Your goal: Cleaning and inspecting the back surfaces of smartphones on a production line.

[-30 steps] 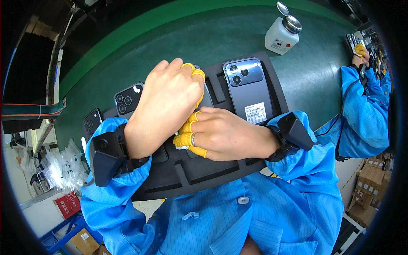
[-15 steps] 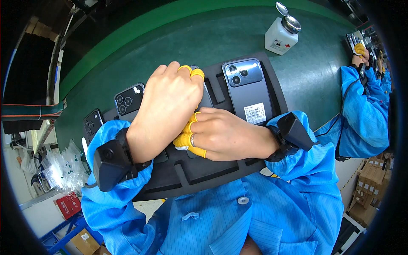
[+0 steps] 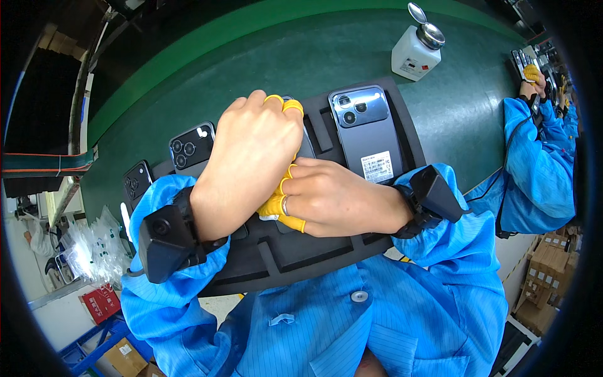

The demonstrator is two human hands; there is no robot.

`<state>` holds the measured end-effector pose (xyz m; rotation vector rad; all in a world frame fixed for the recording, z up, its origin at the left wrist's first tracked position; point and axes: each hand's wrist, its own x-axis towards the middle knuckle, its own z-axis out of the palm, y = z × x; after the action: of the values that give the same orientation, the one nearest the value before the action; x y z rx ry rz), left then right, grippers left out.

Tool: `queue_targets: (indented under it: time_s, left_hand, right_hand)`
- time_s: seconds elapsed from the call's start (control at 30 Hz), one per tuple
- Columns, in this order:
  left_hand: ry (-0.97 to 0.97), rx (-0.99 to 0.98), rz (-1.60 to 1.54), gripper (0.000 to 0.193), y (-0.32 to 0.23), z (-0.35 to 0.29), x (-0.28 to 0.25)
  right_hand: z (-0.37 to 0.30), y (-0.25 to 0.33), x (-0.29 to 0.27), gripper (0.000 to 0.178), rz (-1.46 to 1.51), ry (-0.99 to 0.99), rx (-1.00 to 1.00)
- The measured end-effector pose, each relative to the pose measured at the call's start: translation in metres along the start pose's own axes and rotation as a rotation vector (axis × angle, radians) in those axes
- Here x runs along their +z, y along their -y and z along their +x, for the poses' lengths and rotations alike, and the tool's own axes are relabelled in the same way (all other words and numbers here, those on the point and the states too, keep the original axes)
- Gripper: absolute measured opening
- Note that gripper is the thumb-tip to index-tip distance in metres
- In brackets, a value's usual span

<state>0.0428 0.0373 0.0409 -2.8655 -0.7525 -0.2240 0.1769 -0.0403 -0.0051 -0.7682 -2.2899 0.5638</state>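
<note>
My left hand (image 3: 254,157) lies over a phone in the middle slot of a black foam tray (image 3: 301,248), its yellow-capped fingertips curled over the phone's far edge. That phone is almost wholly hidden. My right hand (image 3: 336,198) comes in from the right, its yellow-capped fingers pinching a small white cloth (image 3: 269,217) just below my left hand. A blue-grey phone (image 3: 365,129) with a white label lies back up in the slot to the right. Two dark phones (image 3: 191,147) (image 3: 137,182) lie in the slots to the left.
The tray rests on a green belt (image 3: 276,56). A white bottle with a metal cap (image 3: 414,50) stands at the back right. Another person in a blue sleeve (image 3: 534,157) works at the far right. Clear plastic bags (image 3: 91,248) and cardboard boxes (image 3: 549,276) lie beside the bench.
My left hand has shifted slightly on the middle phone, its fingertips further over the far edge. The right hand has hardly moved.
</note>
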Motion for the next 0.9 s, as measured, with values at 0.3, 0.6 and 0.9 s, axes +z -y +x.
queue_targets:
  time_s: [0.3,0.6,0.9]
  left_hand:
    - [-0.022,-0.012,-0.016,0.019,-0.0007,0.0011,0.0014]
    - [-0.006,-0.034,0.030,0.022,-0.0053,0.0018,0.0018]
    - [-0.037,-0.026,0.033,0.021,-0.0051,0.0014,0.0049]
  right_hand:
    - [0.0002,0.0009,-0.0009,0.014,0.015,0.008,0.013]
    - [-0.0001,-0.0002,-0.0009,0.012,0.018,-0.008,-0.009]
    - [0.0003,-0.0001,-0.0002,0.012,0.028,-0.008,-0.005]
